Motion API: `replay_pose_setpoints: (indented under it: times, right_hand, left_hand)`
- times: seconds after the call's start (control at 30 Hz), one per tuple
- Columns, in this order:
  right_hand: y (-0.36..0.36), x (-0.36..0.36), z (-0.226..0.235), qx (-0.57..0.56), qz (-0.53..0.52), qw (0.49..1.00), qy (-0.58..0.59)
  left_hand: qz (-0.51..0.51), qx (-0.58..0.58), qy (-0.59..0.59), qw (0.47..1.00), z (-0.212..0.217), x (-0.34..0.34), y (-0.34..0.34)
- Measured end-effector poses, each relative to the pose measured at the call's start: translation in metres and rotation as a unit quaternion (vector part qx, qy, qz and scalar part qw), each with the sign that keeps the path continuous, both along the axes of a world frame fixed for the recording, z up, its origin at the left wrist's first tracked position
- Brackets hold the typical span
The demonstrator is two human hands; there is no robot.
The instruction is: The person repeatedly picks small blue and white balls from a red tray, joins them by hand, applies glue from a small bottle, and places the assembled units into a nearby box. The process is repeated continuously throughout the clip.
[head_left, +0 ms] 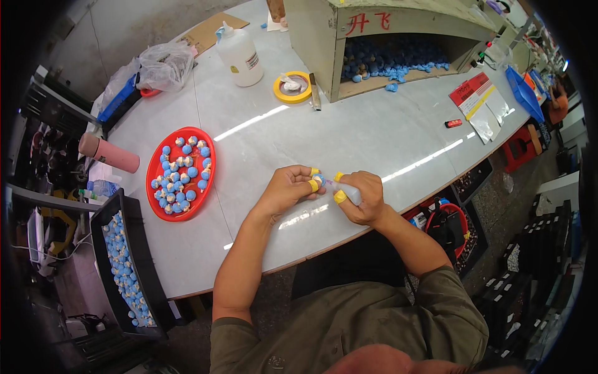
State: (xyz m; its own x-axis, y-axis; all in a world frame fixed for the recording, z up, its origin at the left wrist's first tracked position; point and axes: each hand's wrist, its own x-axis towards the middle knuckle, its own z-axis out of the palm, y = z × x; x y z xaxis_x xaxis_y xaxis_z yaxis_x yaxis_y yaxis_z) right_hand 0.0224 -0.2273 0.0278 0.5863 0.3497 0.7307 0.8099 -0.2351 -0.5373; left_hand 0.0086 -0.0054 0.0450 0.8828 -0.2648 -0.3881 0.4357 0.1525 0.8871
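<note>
Above the table's near edge, my left hand (288,189) pinches a small blue-and-cream ball-shaped piece (320,179) between fingers wrapped in yellow tape. My right hand (366,198), also with yellow tape on its fingers, is closed around a small translucent squeeze bottle (350,192). The bottle's thin pinkish tip points left and meets or nearly meets the piece; contact cannot be made out. To the left of my hands, a round red tray (210,181) carries many similar blue-and-cream balls.
A black bin (147,262) of blue balls stands at the left edge. Farther back are a white bottle (241,56), a yellow tape roll (288,96) and a greenish cabinet (314,50) holding blue pieces. A pink flask (115,154) lies left; printed packets (483,106) lie right.
</note>
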Motion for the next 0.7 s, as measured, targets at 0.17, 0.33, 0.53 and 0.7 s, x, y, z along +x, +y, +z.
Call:
replay_pose_setpoints:
  times: [0.17, 0.33, 0.53, 0.7]
  right_hand:
    - [0.006, 0.0, 0.005, -0.013, -0.006, 1.0, -0.017]
    - [-0.003, -0.001, 0.002, 0.024, -0.006, 1.0, 0.009]
    - [-0.011, -0.005, 0.008, 0.138, -0.008, 0.983, 0.12]
    - [-0.045, 0.009, 0.008, 0.136, -0.048, 0.95, 0.276]
  left_hand:
    - [0.006, -0.013, 0.001, 1.0, 0.0, 0.0, -0.001]
    - [0.009, -0.018, 0.009, 1.0, -0.001, 0.001, 0.0]
    - [0.035, -0.042, 0.03, 0.998, 0.005, 0.002, 0.003]
    - [0.043, -0.062, 0.043, 0.996, 0.006, 0.002, 0.007]
